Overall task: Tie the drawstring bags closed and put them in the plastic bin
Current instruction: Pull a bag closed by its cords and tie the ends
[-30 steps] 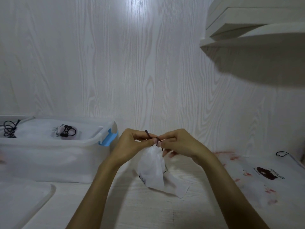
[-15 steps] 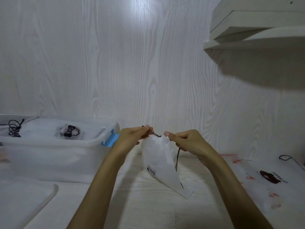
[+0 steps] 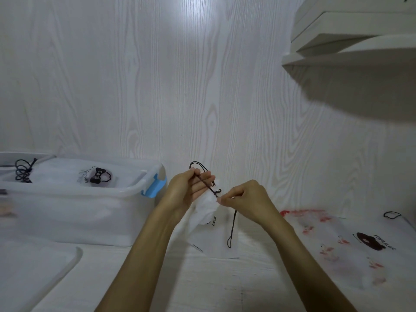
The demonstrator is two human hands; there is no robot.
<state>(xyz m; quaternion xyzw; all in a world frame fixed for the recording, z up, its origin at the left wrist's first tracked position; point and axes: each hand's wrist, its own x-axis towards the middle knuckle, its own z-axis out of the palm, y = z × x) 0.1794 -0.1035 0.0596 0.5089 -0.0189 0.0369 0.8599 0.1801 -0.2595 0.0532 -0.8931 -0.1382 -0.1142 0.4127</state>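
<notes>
While the left hand (image 3: pixel 189 192) pinches the dark cord (image 3: pixel 206 184) with a loop above its fingers, the right hand (image 3: pixel 245 200) pinches the gathered neck of the white bag (image 3: pixel 207 212) between both hands. Another cord end hangs below the right hand. Left of the left hand stands the plastic bin (image 3: pixel 74 212).

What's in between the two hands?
In the head view, the gathered top of the white drawstring bag and its dark cord lie between the left hand and the right hand.

Left grip (image 3: pixel 191 190) has looped the cord (image 3: pixel 203 180) above the bag (image 3: pixel 206 209)
</notes>
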